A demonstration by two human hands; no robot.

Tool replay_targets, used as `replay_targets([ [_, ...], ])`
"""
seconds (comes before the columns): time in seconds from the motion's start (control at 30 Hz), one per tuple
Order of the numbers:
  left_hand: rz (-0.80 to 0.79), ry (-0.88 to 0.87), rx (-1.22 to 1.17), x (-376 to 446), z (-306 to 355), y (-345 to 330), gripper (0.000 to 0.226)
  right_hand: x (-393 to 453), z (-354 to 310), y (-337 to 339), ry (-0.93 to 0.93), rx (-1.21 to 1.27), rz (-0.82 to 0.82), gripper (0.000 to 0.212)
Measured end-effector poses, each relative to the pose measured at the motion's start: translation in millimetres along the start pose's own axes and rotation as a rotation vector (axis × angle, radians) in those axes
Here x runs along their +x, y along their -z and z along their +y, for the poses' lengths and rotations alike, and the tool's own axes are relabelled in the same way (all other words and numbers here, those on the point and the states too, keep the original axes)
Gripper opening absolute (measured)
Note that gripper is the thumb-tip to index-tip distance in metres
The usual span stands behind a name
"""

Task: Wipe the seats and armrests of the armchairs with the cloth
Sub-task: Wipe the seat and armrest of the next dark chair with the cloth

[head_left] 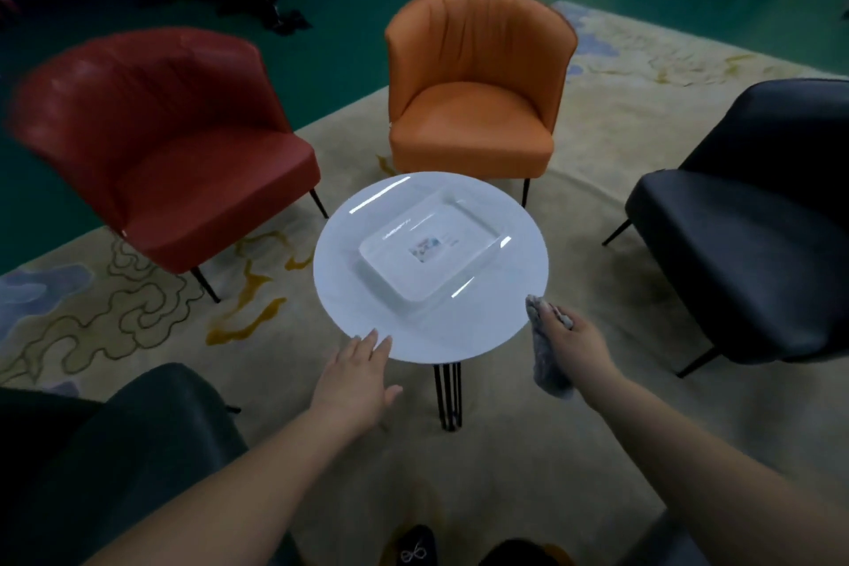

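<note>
the person stands at a small round white counter (367, 271) ringed by armchairs, and no chair is being wiped at this moment, so this reads as the step between pieces of work: cloth in hand, choosing or moving toward a seat. the right hand (572, 342) is curled round a grey cloth (546, 363), which is bunched up at the fingers and hangs down past the wrist, just off the counter's near right edge. the left hand (356, 375) is open with its fingers spread straight, the fingertips at or just over the counter's near rim; whether they press on it cannot be told. the red armchair (183, 161) sits to the far left, the orange armchair (473, 106) straight beyond the counter, a black armchair (753, 234) to the right, and a dark armchair (115, 450) close at the lower left. none of them shows whether it has been wiped already. the next move probably calls for carrying the cloth to one seat, spreading it flatter under the palm, and running it over the cushion and along the curved arms. a clear rectangular tray (432, 248) rests on the counter, with a small coloured label at its middle; its print is too small and blurred to read, and no other writing or brand shows.
</note>
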State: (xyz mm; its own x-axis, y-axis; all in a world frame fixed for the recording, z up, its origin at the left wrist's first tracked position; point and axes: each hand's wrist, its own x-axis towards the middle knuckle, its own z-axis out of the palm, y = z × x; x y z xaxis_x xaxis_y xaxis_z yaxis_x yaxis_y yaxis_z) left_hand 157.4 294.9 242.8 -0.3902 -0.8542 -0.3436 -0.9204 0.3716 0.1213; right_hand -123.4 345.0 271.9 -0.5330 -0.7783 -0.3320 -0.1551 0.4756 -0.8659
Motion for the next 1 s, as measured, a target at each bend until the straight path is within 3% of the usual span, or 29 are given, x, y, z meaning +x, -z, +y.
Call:
replay_targets([
  [0.07,-0.019,-0.011,0.025,22.6,-1.6,4.8,0.077,17.1,-3.4,-2.0,-0.003,0.006,0.009,0.011],
  [0.3,-0.04,0.077,-0.003,103.1,1.9,18.5,0.074,112.4,-33.0,-13.7,0.03,-0.081,-0.079,0.024],
  [0.83,-0.1,0.48,-0.239,252.7,45.1,6.1,0.076,352.2,-82.2,-78.7,0.098,-0.369,-0.518,0.02],
  [0.93,-0.123,0.503,-0.28,270.4,47.0,-9.9,0.077,373.6,-77.6,-97.3,0.075,-0.346,-0.627,0.006],
  [1.0,-0.107,0.522,-0.305,284.1,46.0,-20.8,0.077,383.5,-74.7,-111.1,0.077,-0.328,-0.713,0.018],
])
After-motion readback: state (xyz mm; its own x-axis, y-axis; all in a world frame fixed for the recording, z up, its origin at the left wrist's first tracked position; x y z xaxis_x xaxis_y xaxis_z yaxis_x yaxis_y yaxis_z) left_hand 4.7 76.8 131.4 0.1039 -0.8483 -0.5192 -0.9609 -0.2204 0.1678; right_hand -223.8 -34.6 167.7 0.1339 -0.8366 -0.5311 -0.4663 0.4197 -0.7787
